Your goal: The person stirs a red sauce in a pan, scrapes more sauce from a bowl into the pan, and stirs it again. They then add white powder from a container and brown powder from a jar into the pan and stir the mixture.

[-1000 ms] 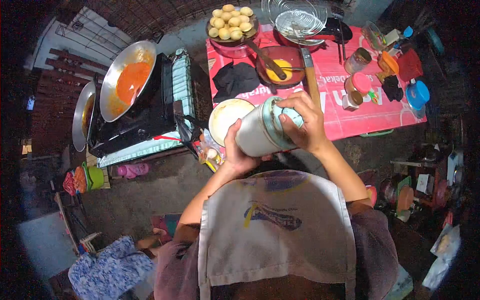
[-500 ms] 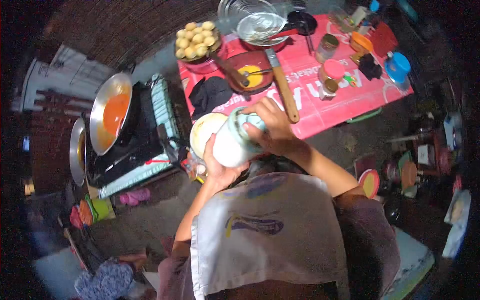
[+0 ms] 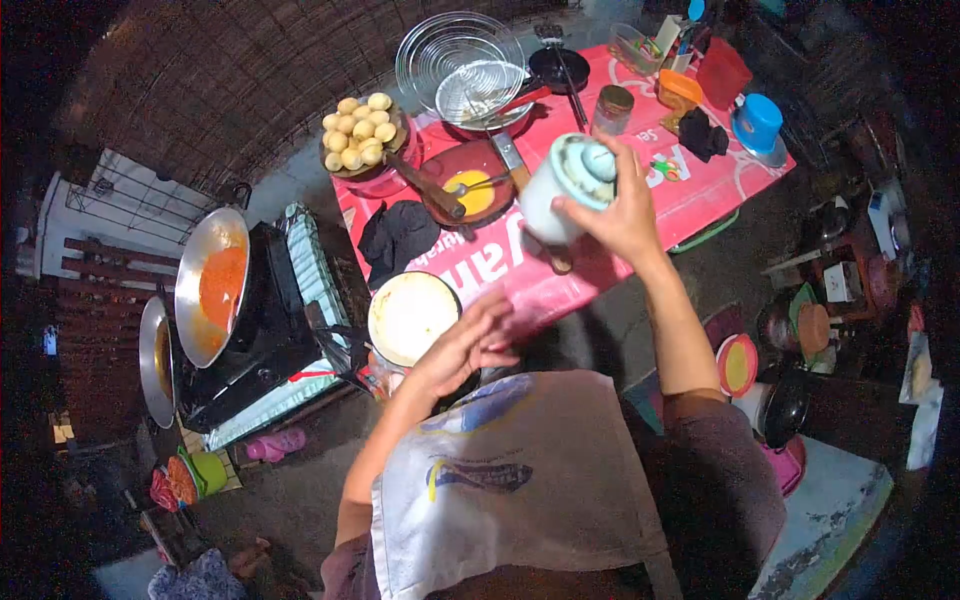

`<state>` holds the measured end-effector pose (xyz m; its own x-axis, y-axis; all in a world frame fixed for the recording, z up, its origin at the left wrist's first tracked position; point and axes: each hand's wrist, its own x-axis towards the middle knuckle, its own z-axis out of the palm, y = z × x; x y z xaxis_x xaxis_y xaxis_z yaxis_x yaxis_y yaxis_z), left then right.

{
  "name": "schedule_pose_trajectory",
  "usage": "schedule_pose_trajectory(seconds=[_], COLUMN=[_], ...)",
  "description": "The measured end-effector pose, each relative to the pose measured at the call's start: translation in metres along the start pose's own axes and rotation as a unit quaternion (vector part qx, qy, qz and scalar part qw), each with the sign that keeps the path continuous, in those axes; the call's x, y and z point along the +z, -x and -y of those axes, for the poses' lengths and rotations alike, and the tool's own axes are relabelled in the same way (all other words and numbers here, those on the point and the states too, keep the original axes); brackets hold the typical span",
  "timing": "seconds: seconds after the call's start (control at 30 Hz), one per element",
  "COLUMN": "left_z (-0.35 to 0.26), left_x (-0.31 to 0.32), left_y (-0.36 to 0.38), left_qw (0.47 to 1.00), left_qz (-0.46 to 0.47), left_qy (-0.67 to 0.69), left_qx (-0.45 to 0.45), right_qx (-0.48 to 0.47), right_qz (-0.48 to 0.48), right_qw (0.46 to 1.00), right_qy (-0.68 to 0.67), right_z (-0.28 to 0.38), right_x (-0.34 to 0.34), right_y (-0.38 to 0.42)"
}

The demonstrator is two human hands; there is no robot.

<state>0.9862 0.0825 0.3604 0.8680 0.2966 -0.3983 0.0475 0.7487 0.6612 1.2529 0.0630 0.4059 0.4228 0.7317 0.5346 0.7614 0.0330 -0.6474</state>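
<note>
My right hand (image 3: 625, 210) grips a white canister (image 3: 545, 208) by its pale green lid, tilted above the front of the pink-covered table (image 3: 535, 300). My left hand (image 3: 465, 345) holds nothing; its fingers are apart, just right of a round container (image 3: 412, 315) with a creamy white inside. Behind the canister, a wooden-handled tool (image 3: 508, 152) is partly hidden. A brown dish (image 3: 480, 215) of yellow liquid, with a fork or spoon in it, lies left of the canister. A black cloth (image 3: 398, 236) is at the table's left edge.
Peeled-looking round eggs or balls (image 3: 362, 130) are heaped in a bowl at the back left. Wire strainers (image 3: 480, 90) and a glass jar (image 3: 612, 108) stand at the back. On the left, a wok (image 3: 215, 285) with orange-red sauce sits on the stove (image 3: 265, 345).
The canister has moved right and up over the table in my right hand. My left hand has let go of it and opened.
</note>
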Motion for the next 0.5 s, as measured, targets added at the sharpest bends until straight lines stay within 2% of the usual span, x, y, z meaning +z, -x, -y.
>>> schedule_pose_trajectory(seconds=[0.07,0.13,0.27,0.37,0.5], left_z=[0.016,0.033,0.052,0.057,0.057], left_x=[-0.006,-0.015,-0.022,-0.026,-0.022], left_y=[0.005,0.008,0.009,0.006,0.004], left_qw=[0.995,0.986,0.993,0.972,0.99], left_qz=[-0.038,-0.055,-0.04,-0.031,-0.042], left_qy=[-0.088,-0.137,-0.103,-0.235,-0.135], left_qx=[-0.041,-0.081,-0.044,0.001,0.01], right_qx=[-0.027,-0.002,-0.025,-0.034,-0.034], right_qz=[-0.004,-0.01,0.012,0.017,0.07], right_qw=[0.999,0.995,0.995,0.989,0.987], right_qy=[0.03,0.095,0.093,0.143,0.14], right_z=[-0.031,-0.072,-0.136,-0.161,-0.158], right_x=[0.008,0.031,0.083,0.111,0.107], right_y=[-0.018,-0.027,-0.037,-0.032,-0.026])
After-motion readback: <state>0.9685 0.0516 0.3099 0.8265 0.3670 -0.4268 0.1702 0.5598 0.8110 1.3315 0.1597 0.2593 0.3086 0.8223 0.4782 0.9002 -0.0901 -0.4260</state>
